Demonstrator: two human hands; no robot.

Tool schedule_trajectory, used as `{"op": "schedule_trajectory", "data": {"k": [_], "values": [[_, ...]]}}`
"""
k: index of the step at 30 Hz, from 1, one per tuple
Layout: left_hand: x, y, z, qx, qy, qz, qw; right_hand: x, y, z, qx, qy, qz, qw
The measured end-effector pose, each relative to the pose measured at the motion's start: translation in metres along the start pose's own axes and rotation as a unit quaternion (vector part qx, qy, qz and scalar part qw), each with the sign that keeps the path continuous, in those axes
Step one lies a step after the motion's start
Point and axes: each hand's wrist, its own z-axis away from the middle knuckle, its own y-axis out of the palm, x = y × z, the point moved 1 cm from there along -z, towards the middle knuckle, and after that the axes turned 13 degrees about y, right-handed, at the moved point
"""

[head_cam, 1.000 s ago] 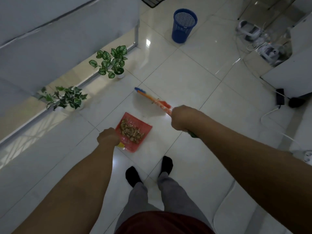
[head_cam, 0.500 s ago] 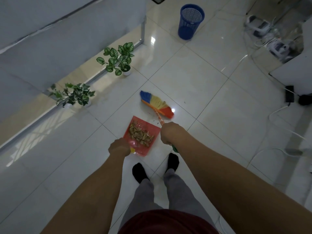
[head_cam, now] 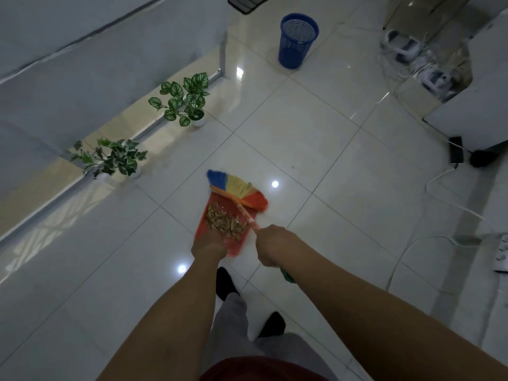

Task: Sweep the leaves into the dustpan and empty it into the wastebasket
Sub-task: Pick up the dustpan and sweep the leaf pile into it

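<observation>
A red dustpan [head_cam: 211, 209] lies on the white floor tiles just ahead of my feet, with a heap of dry brown leaves [head_cam: 226, 222] in it. My left hand [head_cam: 209, 244] grips its near end, hiding the handle. My right hand [head_cam: 275, 244] is closed around the handle of a small broom [head_cam: 236, 188] with blue, yellow and orange bristles. The bristles rest at the dustpan's far edge. A blue mesh wastebasket [head_cam: 298, 41] stands upright far ahead, well beyond the dustpan.
Two potted green plants [head_cam: 184, 101] [head_cam: 112, 158] stand along the left wall. White cables [head_cam: 439, 199] trail over the floor at right, near a black adapter [head_cam: 456, 154] and white devices [head_cam: 406, 49]. A white cabinet [head_cam: 478, 100] fills the right edge.
The broom has swung in from the right and its bristles now sit at the dustpan's far edge. My right hand has drawn closer to my left. The view has tilted toward the wastebasket.
</observation>
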Motion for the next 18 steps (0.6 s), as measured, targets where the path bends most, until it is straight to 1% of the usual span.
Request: {"op": "schedule_trajectory", "data": {"k": [4,7,11,14,18], "values": [[-0.008,0.008,0.003,-0.009,-0.007,0.046,0.999,-0.016,0.026,0.021,0.035,-0.023,0.032,0.999],[-0.01,0.011,0.005,-0.024,-0.014,0.039,0.999,-0.027,0.032,0.042,0.042,-0.036,0.034,0.998],[-0.007,0.016,0.008,-0.024,-0.029,0.03,0.999,-0.063,0.011,0.071,0.028,-0.063,0.003,0.998],[-0.006,0.019,0.012,-0.016,-0.03,0.036,0.999,-0.089,-0.009,0.082,0.032,-0.05,-0.028,0.998],[0.002,0.01,0.018,-0.017,-0.033,0.04,0.999,-0.095,-0.027,0.079,0.002,-0.031,0.007,1.0]]}}
